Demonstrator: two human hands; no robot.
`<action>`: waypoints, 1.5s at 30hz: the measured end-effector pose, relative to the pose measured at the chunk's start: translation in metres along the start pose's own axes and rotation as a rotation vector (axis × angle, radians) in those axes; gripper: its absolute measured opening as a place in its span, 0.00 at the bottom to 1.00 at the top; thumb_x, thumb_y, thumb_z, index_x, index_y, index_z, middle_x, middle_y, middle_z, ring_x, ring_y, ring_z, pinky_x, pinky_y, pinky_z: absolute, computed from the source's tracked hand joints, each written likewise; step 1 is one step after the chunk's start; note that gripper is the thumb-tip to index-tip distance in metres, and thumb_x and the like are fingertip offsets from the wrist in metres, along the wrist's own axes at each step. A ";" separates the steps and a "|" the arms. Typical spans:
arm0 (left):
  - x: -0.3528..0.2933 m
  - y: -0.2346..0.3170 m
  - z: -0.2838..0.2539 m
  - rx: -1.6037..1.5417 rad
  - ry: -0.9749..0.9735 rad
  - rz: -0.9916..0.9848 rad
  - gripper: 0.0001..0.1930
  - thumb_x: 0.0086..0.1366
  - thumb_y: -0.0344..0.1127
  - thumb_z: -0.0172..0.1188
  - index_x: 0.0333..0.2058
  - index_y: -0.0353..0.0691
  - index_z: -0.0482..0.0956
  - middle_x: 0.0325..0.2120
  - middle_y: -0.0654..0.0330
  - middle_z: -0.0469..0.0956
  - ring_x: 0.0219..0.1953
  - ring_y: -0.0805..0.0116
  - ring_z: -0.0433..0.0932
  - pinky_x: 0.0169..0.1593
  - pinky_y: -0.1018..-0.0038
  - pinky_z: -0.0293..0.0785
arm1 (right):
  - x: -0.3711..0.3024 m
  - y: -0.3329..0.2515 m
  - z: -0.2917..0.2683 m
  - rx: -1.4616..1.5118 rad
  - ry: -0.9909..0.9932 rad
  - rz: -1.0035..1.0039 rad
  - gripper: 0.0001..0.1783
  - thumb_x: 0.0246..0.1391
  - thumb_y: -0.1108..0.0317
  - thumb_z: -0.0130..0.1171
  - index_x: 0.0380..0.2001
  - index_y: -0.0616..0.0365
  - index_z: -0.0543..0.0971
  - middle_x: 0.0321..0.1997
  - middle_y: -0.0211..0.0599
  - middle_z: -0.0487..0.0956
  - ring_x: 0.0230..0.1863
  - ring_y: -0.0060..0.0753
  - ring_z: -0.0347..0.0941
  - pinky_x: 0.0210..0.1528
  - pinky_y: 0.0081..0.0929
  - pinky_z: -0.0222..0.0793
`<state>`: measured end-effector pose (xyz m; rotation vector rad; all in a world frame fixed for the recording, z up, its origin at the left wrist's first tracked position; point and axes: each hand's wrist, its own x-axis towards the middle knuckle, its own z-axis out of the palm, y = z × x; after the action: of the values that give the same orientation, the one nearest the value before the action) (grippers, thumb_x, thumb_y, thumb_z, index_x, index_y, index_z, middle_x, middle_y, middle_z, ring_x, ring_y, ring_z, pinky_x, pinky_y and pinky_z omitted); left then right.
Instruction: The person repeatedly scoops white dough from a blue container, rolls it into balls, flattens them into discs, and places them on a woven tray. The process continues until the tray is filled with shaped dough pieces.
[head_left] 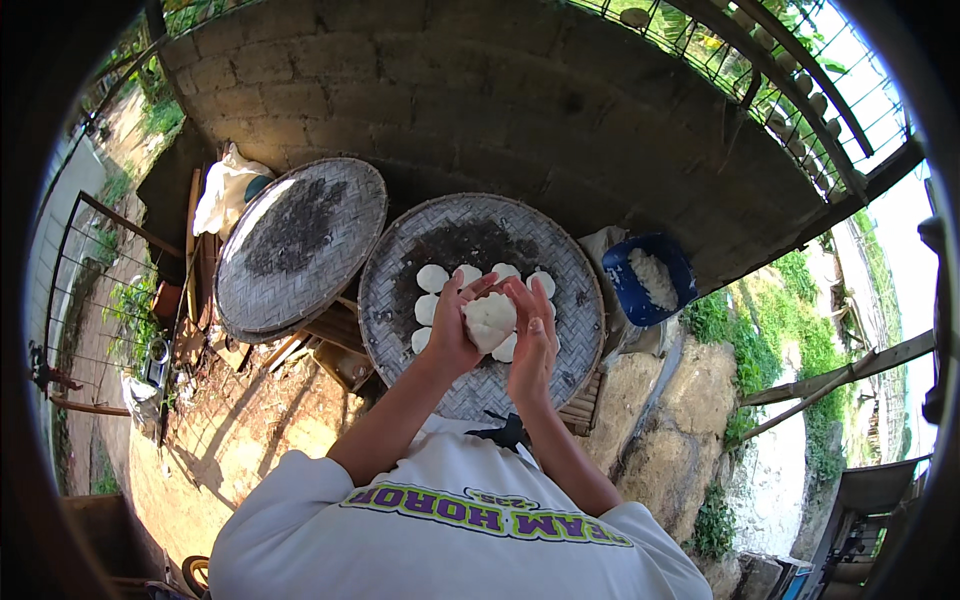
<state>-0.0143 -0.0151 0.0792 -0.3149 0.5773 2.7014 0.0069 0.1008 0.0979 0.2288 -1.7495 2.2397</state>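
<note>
Above a round woven bamboo tray (400, 262), a lump of white dough (489, 322) is cupped between my two hands. My left hand (454, 325) presses against its left side with the fingers pointing away from me. On the other side my right hand (533, 345) curves around the lump, its fingertips close to those of the left. Several rounded white dough pieces (432, 278) lie in rows on the tray beneath, some partly hidden by my hands. A dark patch stains the tray's weave behind them.
Left of the tray stands a second round woven tray (340, 270), with only a dark stain on it. At the right, a blue basin (675, 258) holds a loose white mass. A block wall (450, 110) rises behind, and stones (690, 400) lie to the right.
</note>
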 end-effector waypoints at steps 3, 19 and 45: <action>-0.002 -0.002 -0.003 -0.263 -0.330 -0.237 0.34 0.74 0.68 0.35 0.60 0.46 0.70 0.59 0.58 0.74 0.61 0.57 0.74 0.63 0.58 0.71 | -0.006 -0.010 -0.001 -0.315 -0.176 -0.188 0.29 0.74 0.52 0.43 0.65 0.63 0.71 0.66 0.47 0.72 0.67 0.36 0.68 0.68 0.36 0.62; 0.010 -0.015 -0.009 -0.022 0.127 -0.185 0.42 0.71 0.73 0.33 0.67 0.43 0.60 0.65 0.51 0.66 0.68 0.51 0.66 0.70 0.52 0.60 | 0.017 0.005 -0.013 0.106 0.042 0.579 0.22 0.71 0.55 0.51 0.51 0.64 0.79 0.55 0.42 0.79 0.56 0.30 0.75 0.53 0.31 0.74; 0.022 -0.027 0.040 0.113 0.266 0.295 0.32 0.74 0.60 0.41 0.61 0.38 0.66 0.64 0.49 0.67 0.71 0.56 0.61 0.71 0.58 0.59 | 0.003 -0.015 -0.006 0.312 0.268 0.470 0.30 0.70 0.47 0.46 0.58 0.63 0.75 0.58 0.41 0.76 0.60 0.32 0.72 0.62 0.30 0.67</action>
<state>-0.0292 0.0314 0.0988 -0.6078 0.9131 2.9120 0.0089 0.1100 0.1113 -0.4488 -1.4142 2.7102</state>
